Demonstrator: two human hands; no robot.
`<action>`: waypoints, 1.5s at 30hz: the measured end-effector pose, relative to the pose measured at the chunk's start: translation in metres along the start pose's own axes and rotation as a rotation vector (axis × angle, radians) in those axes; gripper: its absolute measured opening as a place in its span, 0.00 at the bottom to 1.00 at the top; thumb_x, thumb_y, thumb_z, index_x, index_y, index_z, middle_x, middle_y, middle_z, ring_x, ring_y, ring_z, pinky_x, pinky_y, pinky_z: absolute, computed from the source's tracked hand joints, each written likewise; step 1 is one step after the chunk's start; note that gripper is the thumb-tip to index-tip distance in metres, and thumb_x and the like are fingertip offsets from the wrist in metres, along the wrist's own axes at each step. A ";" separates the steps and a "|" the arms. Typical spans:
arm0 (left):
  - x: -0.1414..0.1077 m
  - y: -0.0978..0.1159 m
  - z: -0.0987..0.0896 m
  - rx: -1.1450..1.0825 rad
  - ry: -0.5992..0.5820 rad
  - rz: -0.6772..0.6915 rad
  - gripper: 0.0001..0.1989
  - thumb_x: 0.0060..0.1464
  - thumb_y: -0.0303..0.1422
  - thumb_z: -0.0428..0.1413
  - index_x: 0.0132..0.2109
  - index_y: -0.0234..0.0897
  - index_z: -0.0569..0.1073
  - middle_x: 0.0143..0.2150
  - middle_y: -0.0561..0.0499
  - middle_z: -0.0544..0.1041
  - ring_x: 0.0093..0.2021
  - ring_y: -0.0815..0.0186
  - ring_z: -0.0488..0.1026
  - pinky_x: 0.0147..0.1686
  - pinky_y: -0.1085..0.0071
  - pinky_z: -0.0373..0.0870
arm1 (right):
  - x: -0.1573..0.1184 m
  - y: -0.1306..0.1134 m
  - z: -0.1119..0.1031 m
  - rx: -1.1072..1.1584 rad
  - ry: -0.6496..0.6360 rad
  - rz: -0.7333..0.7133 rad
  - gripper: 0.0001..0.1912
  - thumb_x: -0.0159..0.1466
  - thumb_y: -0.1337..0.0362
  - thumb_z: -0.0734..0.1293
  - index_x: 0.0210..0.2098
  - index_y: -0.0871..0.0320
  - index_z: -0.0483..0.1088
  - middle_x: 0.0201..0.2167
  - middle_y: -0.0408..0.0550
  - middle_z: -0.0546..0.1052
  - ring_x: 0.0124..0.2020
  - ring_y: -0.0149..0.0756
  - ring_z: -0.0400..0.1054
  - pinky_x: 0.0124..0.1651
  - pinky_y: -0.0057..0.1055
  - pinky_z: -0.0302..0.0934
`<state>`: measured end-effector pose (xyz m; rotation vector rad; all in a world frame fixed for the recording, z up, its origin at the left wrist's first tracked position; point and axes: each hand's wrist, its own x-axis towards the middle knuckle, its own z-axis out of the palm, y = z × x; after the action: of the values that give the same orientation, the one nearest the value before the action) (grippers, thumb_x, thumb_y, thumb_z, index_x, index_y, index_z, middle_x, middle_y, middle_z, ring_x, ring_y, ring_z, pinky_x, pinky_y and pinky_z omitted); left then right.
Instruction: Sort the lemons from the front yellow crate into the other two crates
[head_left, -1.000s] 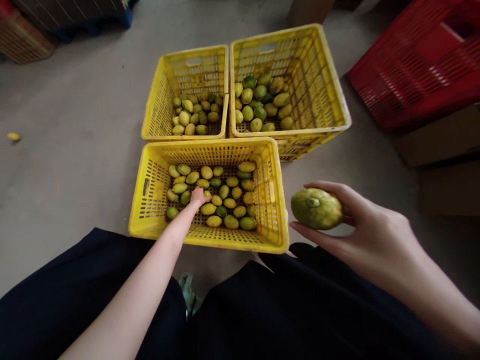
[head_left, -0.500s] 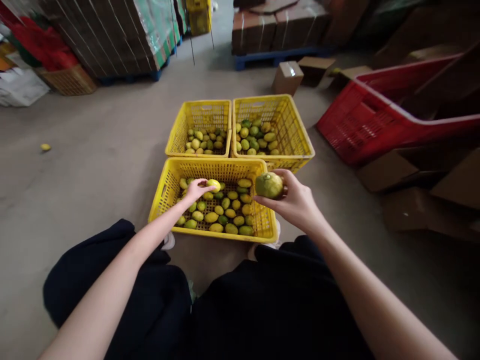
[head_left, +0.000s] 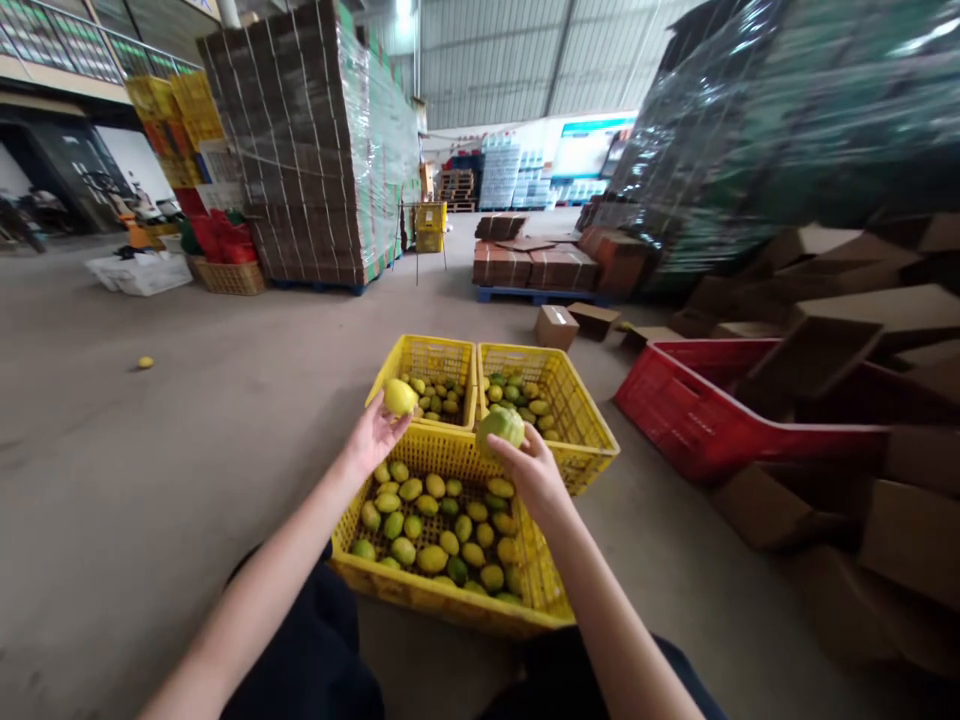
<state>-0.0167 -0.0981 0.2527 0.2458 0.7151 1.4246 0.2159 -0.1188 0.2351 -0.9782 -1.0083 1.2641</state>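
Yellow plastic is the material of three crates, which are set close together, probably so that all of them can be reached from one seat: the near crate point(head_left: 450, 603) lies across the front, and behind it stand the far left crate point(head_left: 385, 368) and the far right crate point(head_left: 585, 405). Lemons point(head_left: 433, 558) are spread loosely over the bottom of the near crate, so each can be seen rather well, and other fruits are contained in both far crates. By the left hand point(head_left: 367, 440), half open, a yellow lemon point(head_left: 400, 397) is held lightly at the fingers, with most of its skin uncovered. By the right hand point(head_left: 536, 475), a larger, bumpy greenish lemon point(head_left: 501, 428) is gripped from the side, with the fingers curved to its width. Both fruits are kept above the crates and near each other, by which, it seems, they can be compared easily. Well apart, on the floor point(head_left: 225, 430), one stray lemon point(head_left: 145, 362) is seen, and to the right is placed a red crate point(head_left: 667, 420), with cardboard in it.
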 end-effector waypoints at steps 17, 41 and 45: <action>-0.017 -0.047 -0.001 -0.049 0.017 -0.156 0.17 0.65 0.25 0.49 0.59 0.33 0.71 0.47 0.42 0.81 0.45 0.60 0.81 0.46 0.66 0.81 | -0.011 0.011 0.020 0.224 -0.011 0.217 0.15 0.47 0.57 0.76 0.32 0.51 0.71 0.33 0.41 0.82 0.34 0.38 0.78 0.41 0.36 0.73; -0.009 -0.037 0.005 -0.053 0.017 -0.129 0.10 0.65 0.32 0.54 0.45 0.27 0.76 0.35 0.43 0.80 0.34 0.65 0.79 0.33 0.74 0.79 | -0.006 0.019 0.026 0.498 0.053 0.420 0.08 0.58 0.66 0.72 0.38 0.56 0.73 0.32 0.48 0.83 0.33 0.37 0.80 0.37 0.28 0.76; -0.005 -0.037 0.001 -0.054 0.049 -0.144 0.12 0.65 0.34 0.53 0.44 0.28 0.75 0.32 0.46 0.78 0.29 0.68 0.77 0.27 0.77 0.77 | -0.004 0.013 0.025 0.554 0.183 0.444 0.06 0.61 0.69 0.69 0.39 0.57 0.72 0.31 0.49 0.82 0.32 0.37 0.79 0.37 0.28 0.77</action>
<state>0.0144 -0.1090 0.2346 0.1154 0.7187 1.3147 0.1884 -0.1218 0.2287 -0.8764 -0.2645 1.6658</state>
